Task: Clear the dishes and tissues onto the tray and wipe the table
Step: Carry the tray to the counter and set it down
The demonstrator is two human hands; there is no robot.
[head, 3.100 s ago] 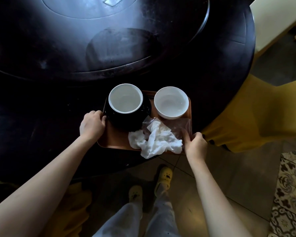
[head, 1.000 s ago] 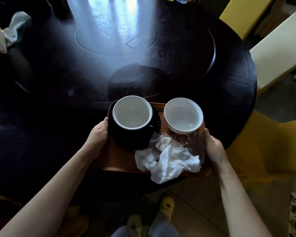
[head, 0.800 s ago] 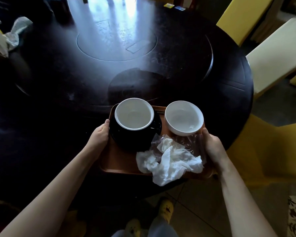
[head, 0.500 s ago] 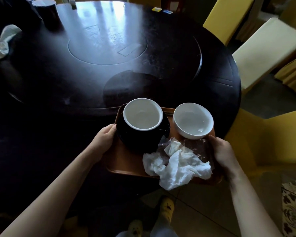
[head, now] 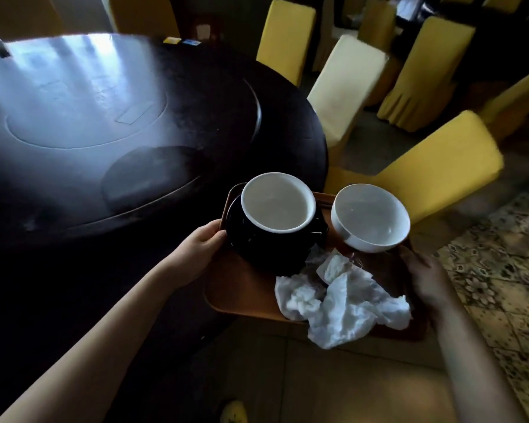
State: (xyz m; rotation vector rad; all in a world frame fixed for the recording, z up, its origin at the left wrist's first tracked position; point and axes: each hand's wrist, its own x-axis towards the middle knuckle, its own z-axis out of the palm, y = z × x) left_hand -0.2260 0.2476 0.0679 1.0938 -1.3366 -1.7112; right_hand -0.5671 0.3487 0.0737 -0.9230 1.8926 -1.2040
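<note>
A brown tray (head: 242, 288) is held in the air past the table's right edge, over the floor. My left hand (head: 200, 250) grips its left rim and my right hand (head: 425, 273) grips its right rim. On the tray stand a black cup with a white inside (head: 277, 222) on a black saucer, and a white bowl (head: 370, 218) to its right. Crumpled white tissues (head: 339, 303) with a bit of clear plastic lie at the tray's near right, hanging over its edge.
The dark round table (head: 135, 123) with a raised turntable fills the left. Chairs in yellow covers (head: 440, 166) and one cream chair (head: 345, 83) stand close on the right. Patterned floor tiles (head: 501, 270) lie beyond my right hand. My yellow shoe (head: 232, 412) shows below.
The tray has been lifted off the table and carried to the right, clear of the table edge. My view has turned right, bringing more chairs into sight. Both hands keep their grip.
</note>
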